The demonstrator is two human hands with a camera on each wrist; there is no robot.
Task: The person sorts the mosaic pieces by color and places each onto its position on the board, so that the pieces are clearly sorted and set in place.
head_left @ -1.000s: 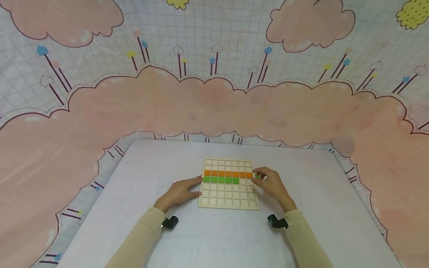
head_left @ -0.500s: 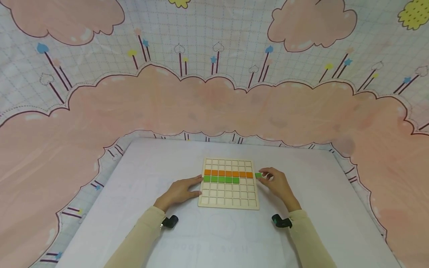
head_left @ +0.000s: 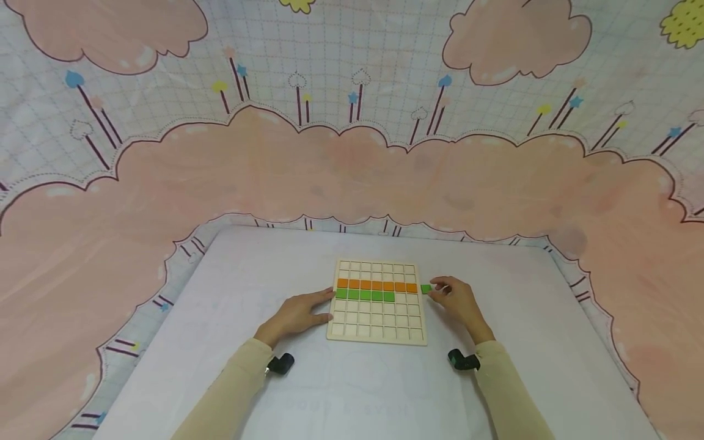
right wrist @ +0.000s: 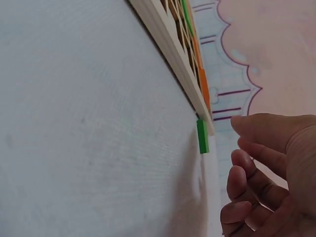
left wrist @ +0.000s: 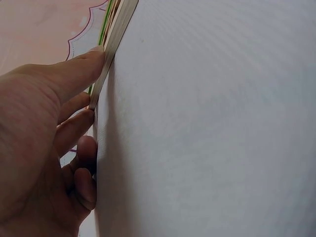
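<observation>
A pale wooden grid board lies on the table, with a full row of orange tiles across it. Below that row, several green tiles fill the cells from the left. My left hand touches the board's left edge with thumb and fingertips, fingers extended. One loose green tile lies just off the board's right edge. Beside it is my right hand, fingers loosely bent. In the right wrist view, a gap shows between the fingertips and this tile, and the hand holds nothing.
The board rests on a white-covered table. Behind and around it hangs a cloth printed with pink clouds. Black wrist cameras sit on the left wrist and the right wrist.
My right hand was at the board's right edge with the green tile between its fingers. It has let go and drawn slightly right, leaving the tile on the table. The left hand stays put.
</observation>
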